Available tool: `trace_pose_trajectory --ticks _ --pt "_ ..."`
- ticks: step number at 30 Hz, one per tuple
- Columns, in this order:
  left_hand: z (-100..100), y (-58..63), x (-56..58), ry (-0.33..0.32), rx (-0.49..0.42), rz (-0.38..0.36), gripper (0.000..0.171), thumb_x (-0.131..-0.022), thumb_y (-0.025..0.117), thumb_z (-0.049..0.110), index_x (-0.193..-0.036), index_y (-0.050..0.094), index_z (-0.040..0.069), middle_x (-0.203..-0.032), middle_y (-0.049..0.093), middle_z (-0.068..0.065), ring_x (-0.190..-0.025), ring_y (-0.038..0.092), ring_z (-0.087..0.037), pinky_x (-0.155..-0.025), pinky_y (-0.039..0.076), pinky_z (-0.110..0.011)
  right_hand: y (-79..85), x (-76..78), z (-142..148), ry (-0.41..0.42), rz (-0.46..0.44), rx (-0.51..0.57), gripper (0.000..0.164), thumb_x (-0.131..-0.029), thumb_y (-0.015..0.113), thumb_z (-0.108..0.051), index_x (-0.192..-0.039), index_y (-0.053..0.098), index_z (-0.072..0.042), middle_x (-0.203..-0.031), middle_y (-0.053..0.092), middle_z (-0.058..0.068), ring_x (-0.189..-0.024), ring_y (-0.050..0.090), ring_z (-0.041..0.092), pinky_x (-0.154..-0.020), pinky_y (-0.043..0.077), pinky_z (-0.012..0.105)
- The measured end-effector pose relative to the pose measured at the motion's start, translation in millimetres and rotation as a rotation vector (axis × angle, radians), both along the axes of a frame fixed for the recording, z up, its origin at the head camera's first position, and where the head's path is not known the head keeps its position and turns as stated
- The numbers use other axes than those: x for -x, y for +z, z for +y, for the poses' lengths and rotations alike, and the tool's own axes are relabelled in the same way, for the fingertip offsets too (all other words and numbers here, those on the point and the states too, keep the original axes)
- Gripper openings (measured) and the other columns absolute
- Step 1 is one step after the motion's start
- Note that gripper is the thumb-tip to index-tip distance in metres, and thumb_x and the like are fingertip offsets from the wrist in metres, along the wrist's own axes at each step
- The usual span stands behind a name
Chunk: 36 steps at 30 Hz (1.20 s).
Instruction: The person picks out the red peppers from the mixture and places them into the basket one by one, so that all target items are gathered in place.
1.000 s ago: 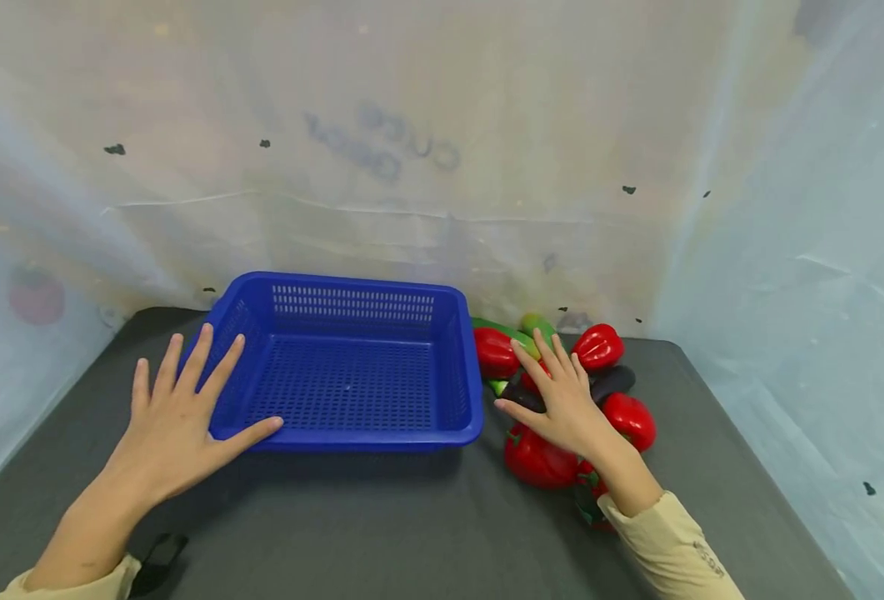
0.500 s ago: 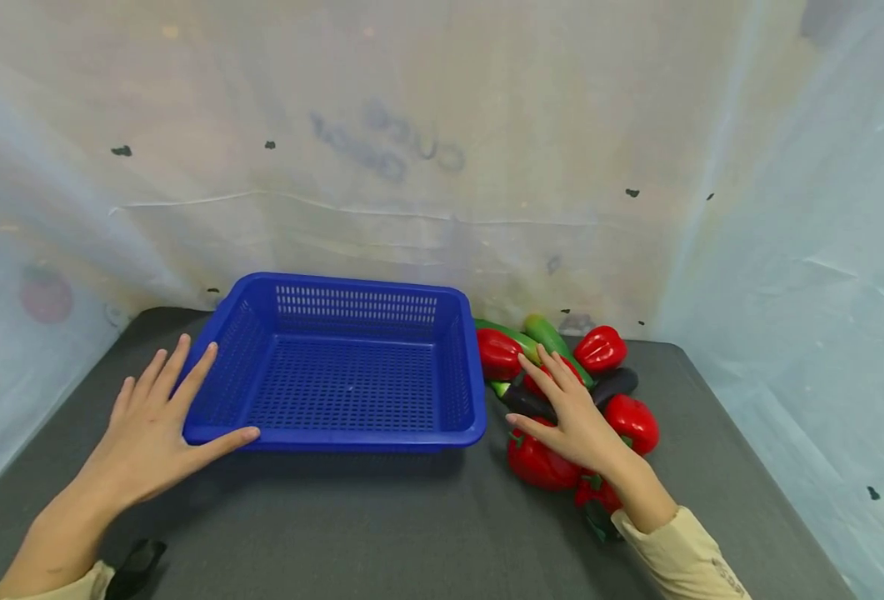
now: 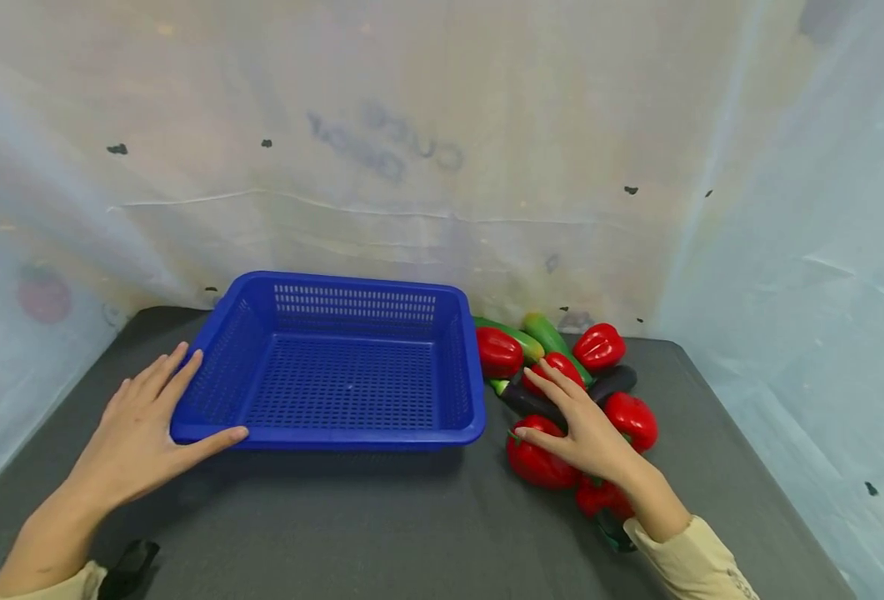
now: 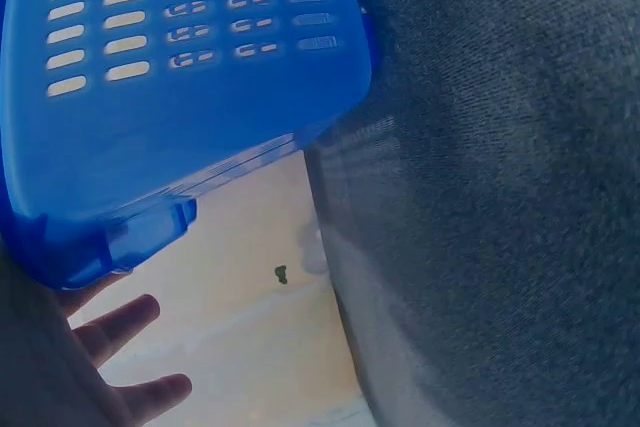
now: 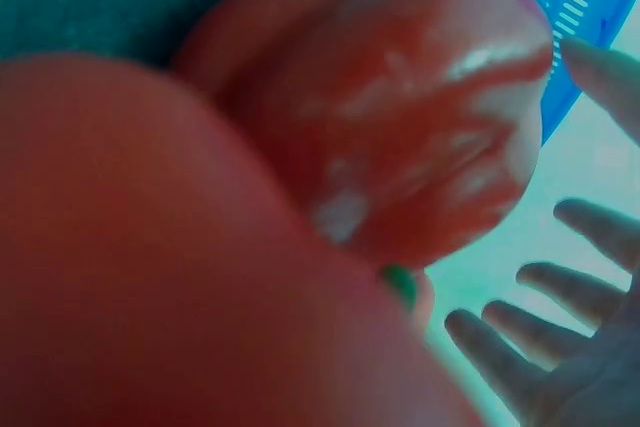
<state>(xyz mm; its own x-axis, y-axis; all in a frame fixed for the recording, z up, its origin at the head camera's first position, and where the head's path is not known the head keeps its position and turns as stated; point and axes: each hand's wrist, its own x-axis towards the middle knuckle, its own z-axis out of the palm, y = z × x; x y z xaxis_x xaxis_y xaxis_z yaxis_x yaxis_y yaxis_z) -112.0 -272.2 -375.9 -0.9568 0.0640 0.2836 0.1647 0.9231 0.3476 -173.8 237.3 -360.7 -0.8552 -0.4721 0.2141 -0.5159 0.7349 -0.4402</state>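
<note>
A blue plastic basket (image 3: 367,439) with slotted walls stands at the back middle of the table. My left hand (image 3: 130,437) is at its left front corner, thumb reaching over the front rim and fingers extended along the left side. In the left wrist view the fingertips (image 4: 130,322) show past the basket's rim. My right hand (image 3: 580,429) hovers with spread fingers over a heap of vegetables. Beneath and around it are a large red bell pepper (image 3: 537,462), a dark eggplant (image 3: 518,398) and another red pepper (image 3: 498,353). The right palm holds nothing.
Two green cucumber-like vegetables (image 3: 550,333) lie behind the right hand. More red peppers (image 3: 631,421) and a second eggplant (image 3: 612,383) sit to its right. A dark grey cloth (image 3: 382,533) covers the table. Pale plastic sheeting (image 3: 442,167) walls in the back and sides.
My left hand has moved left and slightly down, from over the basket's left side to its front corner. My right hand has shifted slightly right and down over the vegetables.
</note>
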Motion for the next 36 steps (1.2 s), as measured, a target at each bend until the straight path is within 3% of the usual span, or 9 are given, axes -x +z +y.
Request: trace_pose_trajectory --ticks 6,14,19,26,32,36 --pt "-5 -4.4 -5.3 -0.019 -0.110 -0.024 0.111 -0.077 0.074 0.051 -0.155 0.007 0.011 -0.162 0.002 -0.012 -0.141 0.011 -0.052 -0.106 0.008 -0.074 -2.5 -1.3 2 0.066 0.006 0.001 0.071 -0.082 0.074 -0.040 -0.143 0.046 -0.018 -0.151 0.040 0.010 -0.137 0.040 0.030 -0.102 0.043 0.052" --pt "-4 -6.5 -4.3 -0.018 -0.239 -0.112 0.108 -0.080 0.073 0.045 -0.155 0.001 0.017 -0.163 -0.007 -0.005 -0.144 0.001 -0.048 -0.096 0.013 -0.080 -5.3 -2.8 15 0.185 -0.031 -0.018 0.065 -0.081 0.076 -0.040 -0.139 0.051 -0.025 -0.148 0.044 0.005 -0.136 0.043 0.024 -0.101 0.046 0.049" --pt "-4 -5.2 -1.1 -0.029 -0.273 -0.130 0.108 -0.081 0.073 0.043 -0.155 0.000 0.018 -0.162 -0.009 -0.005 -0.144 -0.002 -0.048 -0.096 0.012 -0.080 -2.5 -2.8 24 0.252 -0.070 -0.052 0.067 -0.080 0.077 -0.038 -0.140 0.052 -0.021 -0.150 0.043 0.001 -0.137 0.040 0.024 -0.101 0.045 0.049" --pt "-1 -4.2 1.9 -0.026 -0.296 -0.154 0.109 -0.081 0.073 0.043 -0.155 -0.002 0.019 -0.162 -0.010 -0.005 -0.144 -0.003 -0.049 -0.094 0.014 -0.081 0.3 -4.3 33 0.309 -0.137 -0.111 0.069 -0.080 0.077 -0.031 -0.142 0.048 -0.022 -0.151 0.040 0.011 -0.135 0.042 0.029 -0.096 0.050 0.047" --pt "-1 -2.9 1.2 -0.037 -0.323 -0.159 0.108 -0.081 0.074 0.041 -0.155 -0.002 0.019 -0.162 -0.009 -0.004 -0.144 -0.003 -0.049 -0.093 0.015 -0.081 2.0 -7.3 35 0.329 -0.165 -0.123 0.070 -0.079 0.078 -0.018 -0.142 0.048 -0.018 -0.151 0.039 0.014 -0.133 0.043 0.032 -0.091 0.054 0.039" --pt "1 -1.7 0.9 -0.028 -0.328 -0.160 0.109 -0.081 0.074 0.042 -0.155 -0.001 0.019 -0.162 -0.009 -0.005 -0.144 -0.002 -0.050 -0.093 0.016 -0.081 2.9 -8.6 33 0.309 -0.143 -0.130 0.069 -0.079 0.078 -0.019 -0.141 0.050 -0.018 -0.149 0.042 0.013 -0.133 0.044 0.032 -0.092 0.053 0.041"
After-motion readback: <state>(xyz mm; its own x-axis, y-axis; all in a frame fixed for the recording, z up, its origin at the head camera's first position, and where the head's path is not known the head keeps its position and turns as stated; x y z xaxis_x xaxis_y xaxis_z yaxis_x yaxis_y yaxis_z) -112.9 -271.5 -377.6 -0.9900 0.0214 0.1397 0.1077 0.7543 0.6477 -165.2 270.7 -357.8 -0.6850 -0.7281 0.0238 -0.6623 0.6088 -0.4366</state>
